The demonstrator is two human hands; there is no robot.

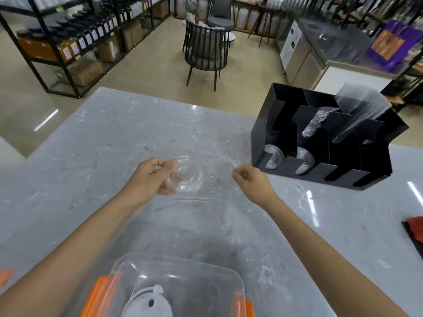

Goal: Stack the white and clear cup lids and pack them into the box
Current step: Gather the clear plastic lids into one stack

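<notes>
**A:** What did the head camera show of the hands?

**B:** Both reached out over the grey marble table (91, 138). The left hand (151, 177) gripped a clear cup lid (186, 177), thumb on its near rim and fingers curled under, holding it tilted just above the tabletop. The right hand (249, 179) sat just to the right of it, fingers curled into a loose fist. There was a faint blur of clear plastic near its fingertips, but I could not tell whether it pinched anything.

**A:** And the box?

**B:** A clear plastic box (174, 271) with orange latches (100, 296) stood at the near edge of the table, between the two forearms. Inside it lay a white cup lid (148, 303), low on the left side, partly cut off by the frame.

**A:** Anything else on the table?

**B:** A black organizer (320, 170) stood to the right, well apart from the box. Its front slots held two clear domed lids (273, 156), standing on edge, and its back compartments held clear plastic sleeves (361, 110) leaning to the right. At the far right edge lay something red and black (415, 227), mostly out of frame.

**A:** Beyond the table?

**B:** A dark chair (203, 49) and shelving (68, 37) with bottles.
</notes>
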